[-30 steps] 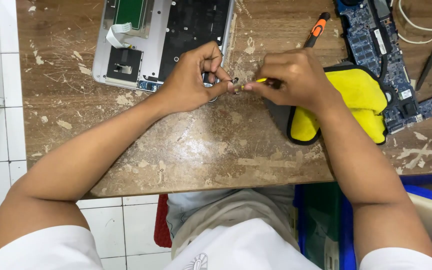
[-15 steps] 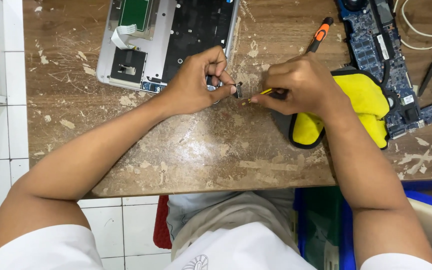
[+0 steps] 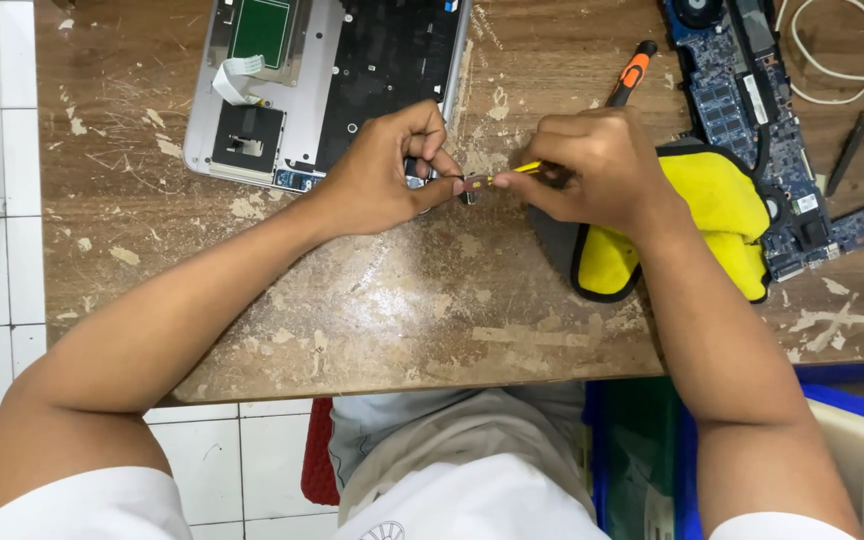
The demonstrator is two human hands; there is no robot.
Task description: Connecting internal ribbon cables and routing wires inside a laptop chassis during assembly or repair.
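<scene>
Landmark: opened laptop base (image 3: 327, 85), silver shell w/ dark inner side up, lying at far edge of worn wooden desk (image 3: 402, 310).

- Left hand (image 3: 387, 175): just in front of laptop base's near right corner, fingers curled, pinching a small metal part (image 3: 468, 186) betw. thumb and forefinger. Part is tiny; exact kind can't be told.
- Right hand (image 3: 592, 170): right of laptop base, closed round a slim yellow-handled tool (image 3: 512, 173), tip pointed left and meeting the small metal part. The two hands nearly touch at that point.
- Yellow cloth (image 3: 692, 225), black-edged: right of laptop base, under and behind right hand, lying on desk.
- Screwdriver (image 3: 632, 72), orange/black handle: right of laptop base, just beyond right hand, tilted, untouched.
- Blue circuit board (image 3: 742, 100): further right of laptop base, past the cloth, its lower end overlapped by cloth edge.
- White cable (image 3: 832, 60): far right, beyond the board.
- Dark slim tool (image 3: 847, 150): right of board, lying loose.
- White ribbon strip (image 3: 232, 80): on laptop base, left part, beside a green panel (image 3: 260, 30).
- Blue crate (image 3: 852, 440): below desk edge, well right of laptop base.
</scene>
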